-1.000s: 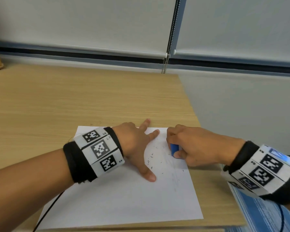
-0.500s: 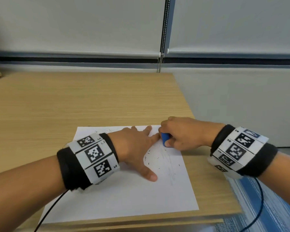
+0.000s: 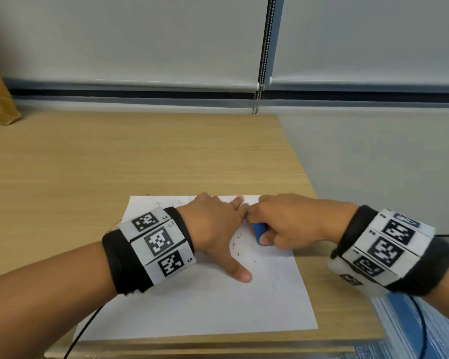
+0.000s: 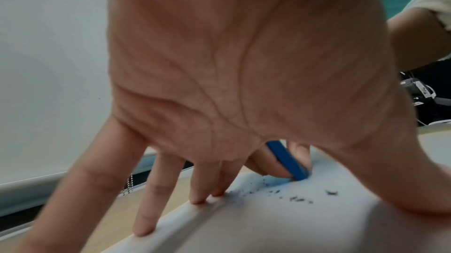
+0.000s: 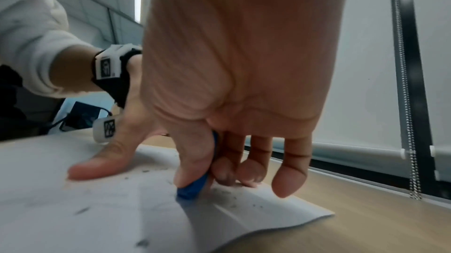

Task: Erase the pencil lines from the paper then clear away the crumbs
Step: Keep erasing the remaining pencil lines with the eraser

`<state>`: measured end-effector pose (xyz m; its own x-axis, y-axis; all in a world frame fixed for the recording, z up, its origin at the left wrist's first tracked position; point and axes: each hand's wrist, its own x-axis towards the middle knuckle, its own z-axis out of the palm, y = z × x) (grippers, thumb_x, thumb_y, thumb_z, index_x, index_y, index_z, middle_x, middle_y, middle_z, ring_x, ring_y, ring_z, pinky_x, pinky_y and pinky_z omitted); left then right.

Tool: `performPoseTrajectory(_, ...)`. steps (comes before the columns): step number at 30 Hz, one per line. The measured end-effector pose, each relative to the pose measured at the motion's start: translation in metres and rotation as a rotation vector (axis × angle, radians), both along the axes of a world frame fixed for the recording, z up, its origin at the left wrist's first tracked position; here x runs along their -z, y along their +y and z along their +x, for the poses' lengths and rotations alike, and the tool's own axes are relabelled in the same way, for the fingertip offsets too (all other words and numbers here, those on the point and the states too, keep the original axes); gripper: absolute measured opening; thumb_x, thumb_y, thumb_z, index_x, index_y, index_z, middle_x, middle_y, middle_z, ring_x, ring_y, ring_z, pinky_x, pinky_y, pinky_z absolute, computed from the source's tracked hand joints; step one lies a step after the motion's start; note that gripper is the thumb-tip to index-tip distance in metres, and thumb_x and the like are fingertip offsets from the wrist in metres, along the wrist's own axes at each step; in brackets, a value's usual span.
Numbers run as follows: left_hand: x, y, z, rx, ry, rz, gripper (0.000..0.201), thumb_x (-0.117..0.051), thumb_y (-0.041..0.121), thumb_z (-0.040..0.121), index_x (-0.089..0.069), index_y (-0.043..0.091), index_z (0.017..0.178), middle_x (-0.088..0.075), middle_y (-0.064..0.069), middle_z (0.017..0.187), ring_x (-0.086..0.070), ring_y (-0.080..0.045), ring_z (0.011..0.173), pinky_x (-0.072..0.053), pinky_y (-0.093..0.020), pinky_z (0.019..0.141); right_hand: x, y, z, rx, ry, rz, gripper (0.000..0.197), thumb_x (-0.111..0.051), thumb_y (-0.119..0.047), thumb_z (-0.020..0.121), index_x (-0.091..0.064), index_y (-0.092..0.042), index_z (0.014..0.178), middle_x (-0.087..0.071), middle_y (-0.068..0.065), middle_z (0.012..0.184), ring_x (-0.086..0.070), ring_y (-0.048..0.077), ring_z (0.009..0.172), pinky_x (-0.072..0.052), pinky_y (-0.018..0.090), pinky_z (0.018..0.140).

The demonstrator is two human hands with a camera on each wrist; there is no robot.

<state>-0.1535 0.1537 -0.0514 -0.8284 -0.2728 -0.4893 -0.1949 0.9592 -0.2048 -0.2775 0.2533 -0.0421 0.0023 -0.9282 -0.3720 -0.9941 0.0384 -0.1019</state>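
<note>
White paper [image 3: 197,307] lies flat at the near right corner of the wooden desk [image 3: 114,156], its near edge close to the desk's front edge. From the paper's centre, the left hand [image 3: 213,229] sits toward 12 o'clock, spread with fingers straight and pressed onto the sheet, thumb reaching back toward 6 o'clock. The right hand [image 3: 288,224] is at about 1 o'clock, just beside the left, their fingertips nearly meeting at the paper's far edge. It pinches a blue eraser [image 3: 258,230] between thumb and curled fingers, and the eraser's lower end touches the paper between the two hands. Dark crumbs [image 4: 297,198] are scattered on the sheet near the eraser and around the left thumb, with a few more toward 11 o'clock. Faint grey pencil lines [image 3: 276,275] show at about 3 o'clock. Both wrists wear black bands with square markers.
</note>
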Motion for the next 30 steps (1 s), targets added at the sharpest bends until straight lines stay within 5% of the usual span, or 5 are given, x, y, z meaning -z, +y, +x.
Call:
performPoseTrajectory(4,-0.001,-0.001,-0.002,0.004,-0.012,-0.002,0.126,-0.053,0.09,0.062,0.004,0.027,0.156,0.003,0.008,0.164,-0.049,-0.034,0.129,-0.044,-0.039,0.098,-0.002,-0.013,-0.005,0.018,0.027,-0.129,0.009,-0.057,-0.022,0.086,-0.048,-0.022,0.083,-0.057,0.001,0.086,-0.055,0.023,0.088,-0.042,0.035,0.069)
performPoseTrajectory(8,0.0,0.0,0.0,-0.002,-0.033,-0.017,0.125,-0.053,0.087,0.066,0.009,0.026,0.155,0.01,0.004,0.164,-0.031,-0.037,0.142,-0.034,-0.04,0.105,0.003,0.001,0.004,-0.018,0.032,-0.035,0.005,-0.056,-0.021,0.087,-0.057,-0.017,0.09,-0.055,-0.002,0.086,-0.05,0.014,0.076,-0.043,0.032,0.07)
performPoseTrajectory(15,-0.001,0.0,0.0,-0.025,-0.034,0.021,0.122,-0.055,0.086,0.066,0.013,0.034,0.153,0.015,0.007,0.162,-0.019,-0.037,0.146,-0.028,-0.043,0.11,-0.002,-0.002,0.002,0.005,0.055,-0.091,0.006,-0.057,-0.022,0.086,-0.059,-0.018,0.088,-0.062,0.0,0.089,-0.056,0.019,0.084,-0.043,0.031,0.069)
performPoseTrajectory(19,-0.001,0.002,-0.001,-0.026,-0.04,0.037,0.123,-0.057,0.084,0.067,0.015,0.035,0.153,0.016,0.003,0.162,-0.019,-0.039,0.146,-0.027,-0.044,0.111,-0.005,0.011,0.01,-0.032,0.006,0.064,0.01,-0.058,-0.024,0.087,-0.057,-0.015,0.084,-0.059,0.003,0.087,-0.053,0.018,0.072,-0.042,0.03,0.063)
performPoseTrajectory(30,-0.004,0.003,-0.004,-0.023,-0.096,0.025,0.121,-0.054,0.086,0.067,0.013,0.034,0.154,0.017,0.004,0.162,-0.023,-0.039,0.145,-0.033,-0.044,0.111,0.002,0.009,0.014,-0.049,0.04,-0.1,0.008,-0.058,-0.026,0.087,-0.053,-0.022,0.083,-0.051,-0.011,0.078,-0.045,0.006,0.066,-0.04,0.029,0.069)
